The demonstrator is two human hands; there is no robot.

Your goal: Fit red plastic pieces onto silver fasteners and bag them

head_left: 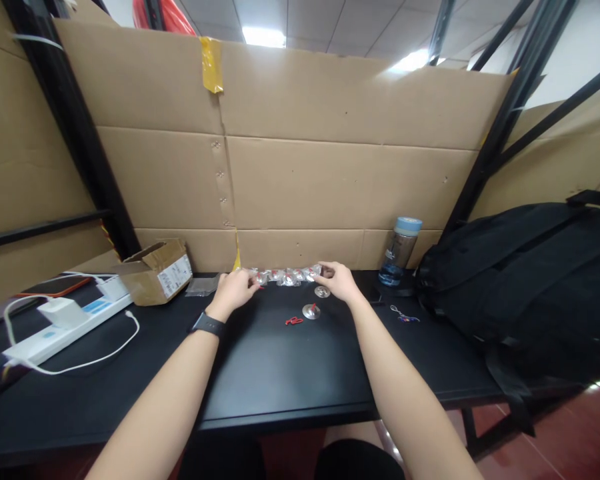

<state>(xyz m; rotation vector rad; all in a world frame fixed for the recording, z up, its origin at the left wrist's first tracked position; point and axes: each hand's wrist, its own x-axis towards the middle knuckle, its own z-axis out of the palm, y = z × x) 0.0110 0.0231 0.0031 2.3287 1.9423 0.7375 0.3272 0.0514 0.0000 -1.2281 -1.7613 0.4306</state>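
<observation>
A row of small clear plastic bags (286,277) with silver and red contents lies along the foot of the cardboard wall. My left hand (234,291) is closed at the row's left end, its bent fingers on a bag there. At the right end, my right hand (338,280) has thumb and fingers closed on the edge of the last bag. Just below my right hand lies a silver domed disc (322,292), like a finger cymbal. Nearer to me rests a second such disc (311,312) with a red loop, beside a loose red cord (294,321).
Left of the hands are a flat clear bag (201,287), an open cardboard box (161,277) and a white power strip (75,327) with cables. To the right stand a water bottle (400,253), a small tangled cord (405,317) and a black backpack (525,287).
</observation>
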